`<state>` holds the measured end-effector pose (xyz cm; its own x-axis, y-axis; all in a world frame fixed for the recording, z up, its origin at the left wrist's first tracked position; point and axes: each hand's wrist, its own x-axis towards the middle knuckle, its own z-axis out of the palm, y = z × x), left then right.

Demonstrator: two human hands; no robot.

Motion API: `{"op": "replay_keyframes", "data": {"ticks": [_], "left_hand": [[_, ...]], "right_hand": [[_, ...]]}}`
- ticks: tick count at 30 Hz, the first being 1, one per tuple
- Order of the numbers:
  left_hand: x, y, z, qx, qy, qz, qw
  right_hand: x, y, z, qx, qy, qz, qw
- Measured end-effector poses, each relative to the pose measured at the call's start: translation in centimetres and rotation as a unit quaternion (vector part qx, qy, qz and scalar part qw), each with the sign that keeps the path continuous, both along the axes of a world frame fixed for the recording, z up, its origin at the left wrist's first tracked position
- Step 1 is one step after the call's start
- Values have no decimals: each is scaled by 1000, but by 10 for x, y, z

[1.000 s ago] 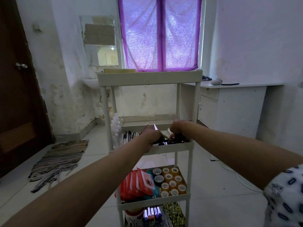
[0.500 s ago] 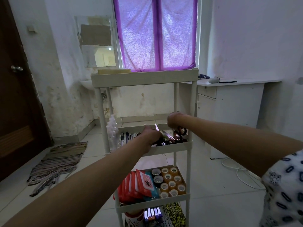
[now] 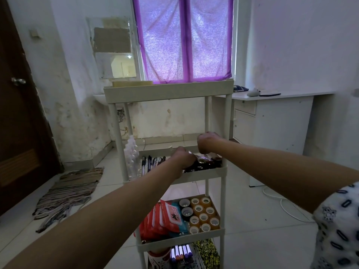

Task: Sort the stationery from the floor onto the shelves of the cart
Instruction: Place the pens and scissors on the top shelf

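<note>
From the head camera, a white cart with several shelves stands in the middle of a tiled room, and both bare forearms reach out to its second shelf from the top. The left hand is lowered into that shelf with its back towards the camera, against a dark heap of scissors on the shelf's right side; its fingers are out of sight behind the knuckles, so I cannot tell whether it holds anything. The right hand hangs just above the same heap, near the cart's right post, with its fingers curled under; whether they grip something is hidden too.

On the left of that shelf a row of pens lies side by side, and a clear bottle stands at the left post. The shelf below carries red packets beside a block of tape rolls, two dark and the rest amber. Lower still, coloured markers stand upright next to a yellow-and-black patterned item. A pale flat block rests on the top shelf.

A striped rug lies on the floor to the left, and a white table stands against the right wall.
</note>
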<state>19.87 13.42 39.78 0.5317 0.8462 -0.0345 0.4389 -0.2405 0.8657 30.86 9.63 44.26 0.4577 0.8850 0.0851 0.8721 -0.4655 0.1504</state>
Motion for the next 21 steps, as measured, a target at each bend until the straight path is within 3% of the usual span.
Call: {"op": "replay_keyframes", "data": {"ticks": [6,12,18,21], "left_hand": [[-6,7,-5,78,68,-8,995],[-8,8,-9,113,52,-13,992],[-8,0,-4,132,79,-33,987],[-8,-6,-5,145,88,-44,985]], "right_hand": [[-15,-3,11,-150,-2,-28,988],[-15,-8,4,-143,-80,2,987],[-11,-7,8,-132,15,-21,991],[-8,-8,2,-72,-37,1,997]]}}
